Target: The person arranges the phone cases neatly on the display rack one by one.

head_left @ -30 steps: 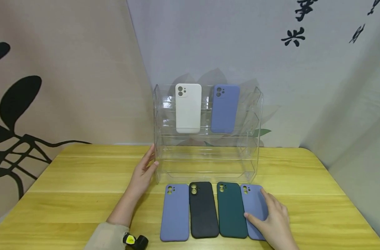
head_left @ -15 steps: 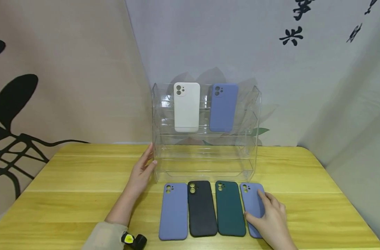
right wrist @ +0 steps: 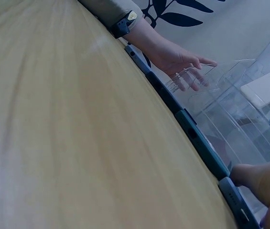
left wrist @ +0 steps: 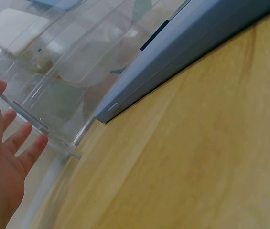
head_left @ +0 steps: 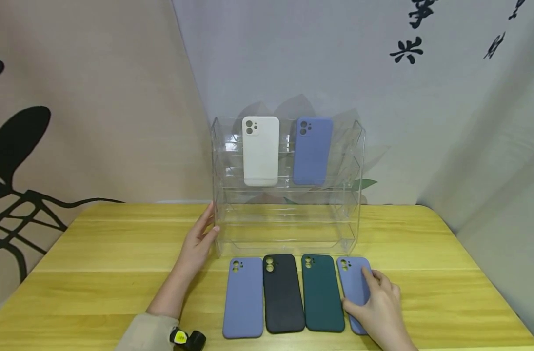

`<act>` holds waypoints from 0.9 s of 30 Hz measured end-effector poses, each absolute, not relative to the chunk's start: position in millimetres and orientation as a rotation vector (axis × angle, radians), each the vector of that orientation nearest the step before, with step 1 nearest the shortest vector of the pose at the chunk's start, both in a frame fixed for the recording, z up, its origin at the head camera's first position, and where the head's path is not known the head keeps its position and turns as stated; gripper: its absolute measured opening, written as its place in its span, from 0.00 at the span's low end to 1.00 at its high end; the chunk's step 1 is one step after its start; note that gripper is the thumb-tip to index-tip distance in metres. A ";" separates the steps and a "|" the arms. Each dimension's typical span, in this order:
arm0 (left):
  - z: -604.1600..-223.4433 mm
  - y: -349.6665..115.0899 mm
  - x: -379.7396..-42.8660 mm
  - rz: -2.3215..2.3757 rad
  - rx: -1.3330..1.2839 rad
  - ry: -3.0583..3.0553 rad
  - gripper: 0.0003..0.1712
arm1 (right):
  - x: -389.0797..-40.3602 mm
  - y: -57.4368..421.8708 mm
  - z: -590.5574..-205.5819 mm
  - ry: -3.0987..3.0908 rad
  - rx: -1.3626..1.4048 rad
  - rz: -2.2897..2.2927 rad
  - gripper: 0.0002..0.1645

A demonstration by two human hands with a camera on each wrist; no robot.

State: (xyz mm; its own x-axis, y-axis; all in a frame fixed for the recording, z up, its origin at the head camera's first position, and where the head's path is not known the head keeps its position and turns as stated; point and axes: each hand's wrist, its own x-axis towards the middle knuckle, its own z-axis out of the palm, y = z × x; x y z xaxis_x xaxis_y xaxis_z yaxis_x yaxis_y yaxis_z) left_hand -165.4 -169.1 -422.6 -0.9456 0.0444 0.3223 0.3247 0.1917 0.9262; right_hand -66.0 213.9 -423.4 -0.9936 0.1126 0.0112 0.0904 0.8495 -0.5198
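Observation:
My right hand [head_left: 381, 309] is over the rightmost periwinkle-blue phone case [head_left: 353, 282], which lies flat on the table. Its thumb is at the case's left edge and its fingers bend over the right side, gripping it across the width. In the right wrist view the thumb is beside this case [right wrist: 237, 202]. My left hand [head_left: 197, 246] rests with extended fingers against the left side panel of a clear tiered display stand [head_left: 288, 231]. A white phone case [head_left: 261, 156] and a blue one [head_left: 312, 151] lean on the stand's upper tier.
In front of the stand lie a dark green case [head_left: 323, 292], a black case [head_left: 283, 295] and another blue case [head_left: 243, 297], side by side with the gripped one. The wooden table [head_left: 446, 292] meets a printed cloth backdrop [head_left: 293, 58] behind the stand.
The right hand's fingers have drawn in closer around the rightmost blue case, which has shifted slightly away from the green one. The left hand keeps its place; the head view has shifted a little.

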 end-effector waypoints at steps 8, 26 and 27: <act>-422.0 -169.0 -164.7 -1.820 -0.346 -2.239 0.35 | -62.7 211.5 -413.9 -2.957 -0.221 0.890 0.55; -422.4 -168.4 -164.4 -1.818 -0.344 -2.245 0.35 | -62.0 178.7 -370.6 -2.517 -0.069 0.949 0.56; -422.5 -168.4 -164.6 -1.818 -0.345 -2.245 0.35 | -63.5 176.1 -367.1 -2.483 -0.057 0.964 0.56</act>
